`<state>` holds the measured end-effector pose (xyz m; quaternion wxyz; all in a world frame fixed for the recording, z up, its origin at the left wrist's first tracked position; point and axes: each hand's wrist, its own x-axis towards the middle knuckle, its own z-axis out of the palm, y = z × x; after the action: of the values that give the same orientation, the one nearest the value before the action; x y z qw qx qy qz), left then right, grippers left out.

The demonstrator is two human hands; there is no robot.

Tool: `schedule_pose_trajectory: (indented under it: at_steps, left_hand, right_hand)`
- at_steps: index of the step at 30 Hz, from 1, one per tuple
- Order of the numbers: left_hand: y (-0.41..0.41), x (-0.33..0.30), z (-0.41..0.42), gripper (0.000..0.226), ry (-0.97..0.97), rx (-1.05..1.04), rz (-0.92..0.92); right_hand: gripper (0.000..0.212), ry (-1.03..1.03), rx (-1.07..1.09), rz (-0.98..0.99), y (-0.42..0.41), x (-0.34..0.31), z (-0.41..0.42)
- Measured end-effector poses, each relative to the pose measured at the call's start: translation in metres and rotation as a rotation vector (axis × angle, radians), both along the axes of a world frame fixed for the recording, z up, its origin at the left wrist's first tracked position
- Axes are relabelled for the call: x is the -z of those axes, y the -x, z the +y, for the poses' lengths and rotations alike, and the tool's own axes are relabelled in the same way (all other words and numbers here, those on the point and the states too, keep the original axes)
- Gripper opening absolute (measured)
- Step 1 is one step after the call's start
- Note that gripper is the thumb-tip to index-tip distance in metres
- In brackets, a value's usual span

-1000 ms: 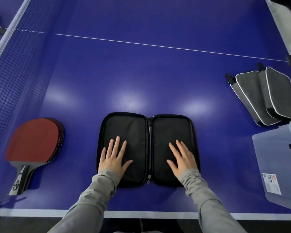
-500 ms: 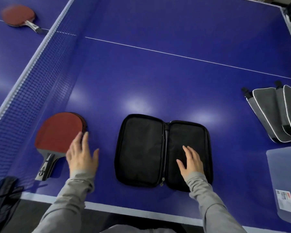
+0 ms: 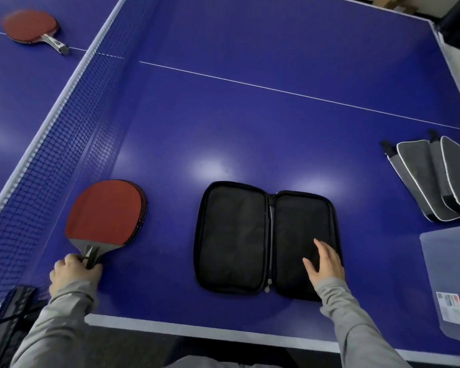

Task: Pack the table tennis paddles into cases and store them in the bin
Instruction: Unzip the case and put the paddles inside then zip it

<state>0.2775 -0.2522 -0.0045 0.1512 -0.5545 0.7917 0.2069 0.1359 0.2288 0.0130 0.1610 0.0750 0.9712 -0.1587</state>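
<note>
A black zip case (image 3: 237, 237) lies opened flat on the blue table, both halves showing. My right hand (image 3: 325, 261) rests with straight fingers on its right half. To the left, a stack of red-faced paddles (image 3: 105, 212) lies beside the net. My left hand (image 3: 73, 272) grips the handle of the top paddle, which still lies on the stack. A clear plastic bin (image 3: 452, 282) stands at the right edge, partly cut off.
Two grey closed cases (image 3: 436, 179) lean together at the right, behind the bin. Another red paddle (image 3: 31, 27) lies beyond the net (image 3: 51, 144) at the far left. The table's near edge (image 3: 197, 328) runs just below my forearms.
My left hand left the case's left half, moved left to the paddles and closed round a handle. My right hand stayed on the case. The camera panned left.
</note>
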Motion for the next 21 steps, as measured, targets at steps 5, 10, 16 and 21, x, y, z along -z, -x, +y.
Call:
schedule_pose_trajectory:
  at_steps: [5,10,16,21]
  left_hand:
    - [0.009,0.001,-0.004,0.034,-0.154,0.107,0.039]
    - [0.009,-0.01,0.022,0.021,-0.123,0.023,0.15]
    - [0.035,-0.032,0.122,0.021,-0.19,0.003,0.31]
    - [0.07,-0.045,0.235,0.024,-0.326,0.128,0.398]
  right_hand:
    - [0.061,-0.044,-0.003,-0.037,-0.002,0.001,0.01]
    - [0.06,-0.046,-0.007,-0.043,-0.002,0.001,0.017]
    - [0.06,-0.007,0.013,0.007,-0.001,-0.003,0.037]
    - [0.06,0.018,0.015,0.005,0.0,-0.004,0.058]
